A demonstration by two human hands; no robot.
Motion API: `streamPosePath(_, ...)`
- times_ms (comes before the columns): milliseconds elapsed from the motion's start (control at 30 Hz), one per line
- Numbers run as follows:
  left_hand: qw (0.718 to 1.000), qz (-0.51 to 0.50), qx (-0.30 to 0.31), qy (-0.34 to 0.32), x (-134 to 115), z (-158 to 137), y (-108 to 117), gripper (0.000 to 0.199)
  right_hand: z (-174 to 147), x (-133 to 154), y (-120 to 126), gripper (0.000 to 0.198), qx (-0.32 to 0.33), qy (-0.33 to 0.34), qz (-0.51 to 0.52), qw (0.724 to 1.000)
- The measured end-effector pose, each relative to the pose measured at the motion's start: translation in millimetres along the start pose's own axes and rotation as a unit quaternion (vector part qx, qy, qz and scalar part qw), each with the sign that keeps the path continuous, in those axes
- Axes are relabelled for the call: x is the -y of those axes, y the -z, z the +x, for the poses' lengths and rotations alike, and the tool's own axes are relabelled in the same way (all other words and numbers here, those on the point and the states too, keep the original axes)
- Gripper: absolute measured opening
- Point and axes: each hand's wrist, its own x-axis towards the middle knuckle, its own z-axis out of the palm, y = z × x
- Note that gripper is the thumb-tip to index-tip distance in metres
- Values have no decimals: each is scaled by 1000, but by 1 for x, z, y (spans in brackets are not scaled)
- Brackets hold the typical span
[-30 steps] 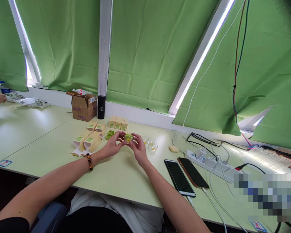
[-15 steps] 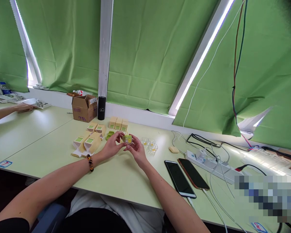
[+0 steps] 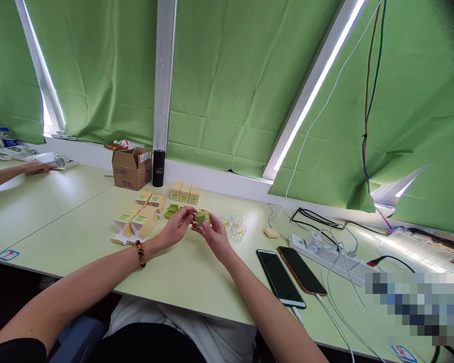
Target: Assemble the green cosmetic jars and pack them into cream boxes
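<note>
Above the table, a small clear container with a green lid (image 3: 202, 218) is held between my hands. My right hand (image 3: 215, 238) grips it from the right and below, thumb on its near side. The curled fingers of my left hand (image 3: 179, 224) close on its left edge. Several open clear containers with yellow spots inside (image 3: 234, 225) stand just right of my right hand. Green lids (image 3: 171, 210) lie beyond my left hand, partly hidden by it. Opened cardboard boxes with green labels (image 3: 143, 222) lie left of that hand.
Small closed boxes (image 3: 184, 192) line up at the back, near a black cylinder (image 3: 158, 169) and a brown carton (image 3: 131, 170). Two phones (image 3: 281, 277), a power strip (image 3: 331, 257) and loose cables occupy the right. Another person's hand (image 3: 38, 167) rests far left.
The container has turned so its green lid faces me more, and it has shifted slightly right. My left fingers have moved to its left edge.
</note>
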Motion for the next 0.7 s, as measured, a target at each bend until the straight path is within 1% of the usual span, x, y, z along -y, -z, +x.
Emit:
streamPosePath(100,1000,9,-7,-15,-3,-2,0,29,1,4,5,42,8,-20,56,998)
streamPosePath(167,999,32,-21,-17,-6,-3,1,28,1,4,8,43,-1,-27,69,997)
streamPosePath(267,998,53,-39,-7,-8,-3,3,27,2,2,11,46,-13,-31,57,998)
streamPosePath(433,994,88,-63,9,-9,-1,4,25,2,0,11,48,-9,-41,49,998)
streamPosePath(600,991,104,-78,19,-10,-1,4,25,2,-1,12,44,0,-40,60,997)
streamPosePath(700,991,98,-82,25,-9,-1,5,24,3,-3,12,47,-37,-19,49,998)
